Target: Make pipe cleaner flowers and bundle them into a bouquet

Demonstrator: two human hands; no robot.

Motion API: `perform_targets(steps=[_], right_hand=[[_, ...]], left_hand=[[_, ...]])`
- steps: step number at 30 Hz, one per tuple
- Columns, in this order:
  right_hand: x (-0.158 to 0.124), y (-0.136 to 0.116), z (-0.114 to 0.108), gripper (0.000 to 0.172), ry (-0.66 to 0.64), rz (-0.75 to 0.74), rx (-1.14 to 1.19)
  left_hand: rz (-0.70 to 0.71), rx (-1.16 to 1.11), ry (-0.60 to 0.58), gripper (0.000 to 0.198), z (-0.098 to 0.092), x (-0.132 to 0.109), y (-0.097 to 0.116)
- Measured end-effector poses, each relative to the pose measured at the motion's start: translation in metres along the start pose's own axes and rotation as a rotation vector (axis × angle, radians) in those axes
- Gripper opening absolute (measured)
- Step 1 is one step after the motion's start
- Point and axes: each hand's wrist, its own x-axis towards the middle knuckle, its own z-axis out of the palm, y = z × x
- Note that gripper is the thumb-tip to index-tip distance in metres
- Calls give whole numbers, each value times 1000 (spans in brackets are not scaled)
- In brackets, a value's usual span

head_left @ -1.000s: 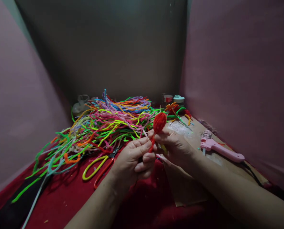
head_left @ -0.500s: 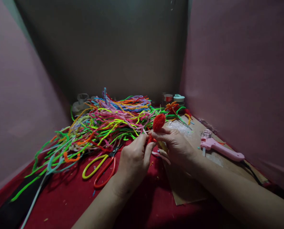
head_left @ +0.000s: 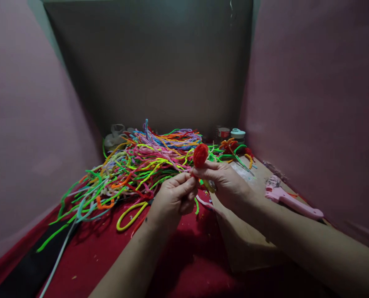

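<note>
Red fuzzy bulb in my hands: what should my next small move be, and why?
Probably a gentle twist of the short red strand with the left hand, while the right hand steadies the red fuzzy bulb. The right hand pinches just under the bulb, and the left pinches close by, where a bit of red shows between them.

I note open air above the left hand point(head_left: 173, 196) and right hand point(head_left: 224, 182), up to the dark back wall point(head_left: 159, 74). Forward and low, the heaped pipe cleaners point(head_left: 153, 165) block me. The scissors' yellow loop point(head_left: 131, 227) lies just left of the left forearm point(head_left: 135, 256). On the right, the pink glue gun point(head_left: 291, 203) and pink side wall point(head_left: 311, 103) limit me. Between the forearms, a low passage runs over red cloth point(head_left: 187, 260).
</note>
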Motion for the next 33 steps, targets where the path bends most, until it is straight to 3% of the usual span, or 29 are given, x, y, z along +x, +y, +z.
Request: perform_targets(steps=[3,5,8,10,12,16,19,23,27,30,31,33], right_hand=[[5,8,-1,18,5,7,40],[7,15,-4,20,54,16,85],[6,20,-7,21,137,48,125],[3,20,-7,19,175,51,122],[0,19,-8,19,165,28,128],[-2,16,-12,25,34,-15,88],[0,15,-18,24,-30,-53,17],[4,13,-25,16,-113,15,13],[3,12,-27,19,-221,99,95],[1,12,-25,20,-238,89,145],[1,12,-24,19,-204,67,148],[0,13,-22,19,-101,14,142]], left_hand=[[-11,111,16,25,-4,2,0],[94,415,112,23,-3,2,-4],[371,1011,280,15,-1,1,-16],[451,1285,307,19,-1,0,-23],[478,1378,282,22,-2,0,-27],[490,1111,300,20,1,2,-21],[372,733,279,19,7,2,-15],[89,198,139,21,9,0,-12],[-88,-158,-115,17,4,-1,-12],[-129,-177,-232,18,3,-1,-12],[-100,-87,-210,20,3,0,-12],[64,261,-55,21,4,1,-14]])
